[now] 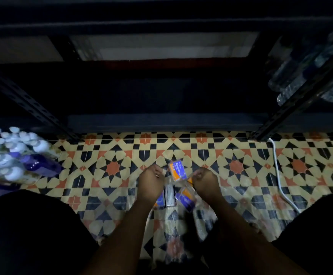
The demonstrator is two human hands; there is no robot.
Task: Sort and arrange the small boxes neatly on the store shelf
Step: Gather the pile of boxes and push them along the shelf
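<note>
Small orange-and-purple boxes sit in clear plastic wrap on the patterned floor between my hands. One box (177,171) tilts up at the top, another (185,199) lies lower right, and a third (160,201) is half hidden under my left wrist. A grey box side (169,195) shows between them. My left hand (150,180) is closed in a fist on the wrap's left edge. My right hand (206,180) is closed, pinching the clear wrap (185,180) on the right. The dark metal shelf (161,122) stands ahead.
A pack of white-capped bottles (13,153) lies at the left beside the shelf post. Wrapped water bottles (308,72) fill the shelf at the upper right. A white cable (279,175) runs across the floor on the right. My dark-clothed knees frame both lower corners.
</note>
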